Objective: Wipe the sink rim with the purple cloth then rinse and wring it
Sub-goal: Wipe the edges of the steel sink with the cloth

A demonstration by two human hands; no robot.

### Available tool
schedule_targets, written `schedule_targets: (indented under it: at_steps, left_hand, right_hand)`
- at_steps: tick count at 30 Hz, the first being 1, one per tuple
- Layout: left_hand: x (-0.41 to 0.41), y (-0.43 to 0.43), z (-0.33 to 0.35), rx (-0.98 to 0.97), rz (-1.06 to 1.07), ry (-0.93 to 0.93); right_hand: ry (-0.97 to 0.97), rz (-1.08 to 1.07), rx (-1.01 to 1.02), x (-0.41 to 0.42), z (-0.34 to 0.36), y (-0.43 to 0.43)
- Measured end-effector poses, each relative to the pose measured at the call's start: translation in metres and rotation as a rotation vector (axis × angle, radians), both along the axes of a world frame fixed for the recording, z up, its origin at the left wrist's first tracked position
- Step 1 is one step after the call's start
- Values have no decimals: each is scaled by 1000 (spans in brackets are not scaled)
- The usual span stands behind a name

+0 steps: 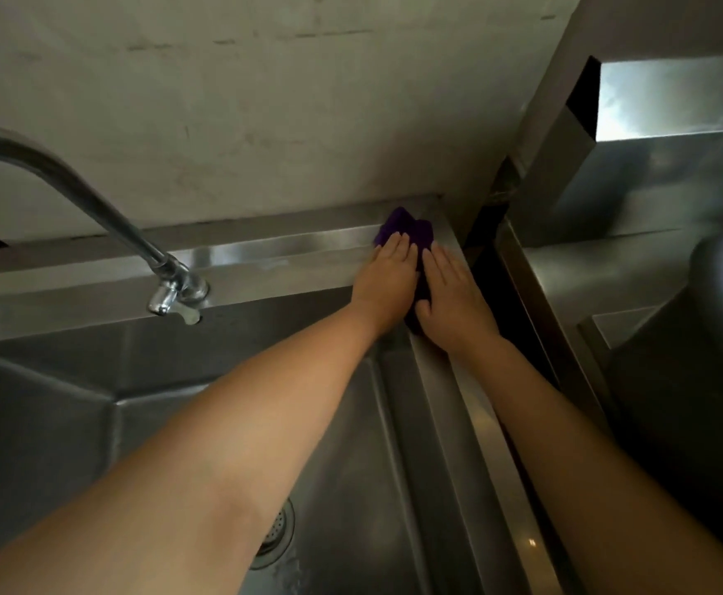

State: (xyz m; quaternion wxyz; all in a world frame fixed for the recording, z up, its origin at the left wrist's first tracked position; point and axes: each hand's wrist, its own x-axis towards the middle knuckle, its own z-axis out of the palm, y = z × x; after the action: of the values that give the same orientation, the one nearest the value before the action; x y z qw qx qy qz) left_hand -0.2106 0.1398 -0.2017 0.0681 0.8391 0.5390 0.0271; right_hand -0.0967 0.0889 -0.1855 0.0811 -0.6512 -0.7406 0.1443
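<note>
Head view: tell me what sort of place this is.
Probably a commercial kitchen or scullery: a deep stainless steel sink, a gooseneck tap, and more steel counter alongside.

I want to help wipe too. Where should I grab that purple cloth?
Take the bunched far end of the purple cloth, coming from above. It sticks out past the left hand and right hand, which press the rest flat on the sink rim.
</note>
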Motion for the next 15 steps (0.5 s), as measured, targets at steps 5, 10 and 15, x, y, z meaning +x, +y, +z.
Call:
schedule_targets:
  at_steps: [5, 10, 15]
  left_hand:
    - [-5, 2, -1, 12, -11, 22]
    - [-11, 3, 0, 13, 20, -8]
    - [-25, -1, 2, 4, 54, 35]
  right_hand:
    - [61, -2, 23, -5, -2, 9]
    - [128, 6, -10, 0, -2, 13]
    - [119, -40, 43, -5, -2, 12]
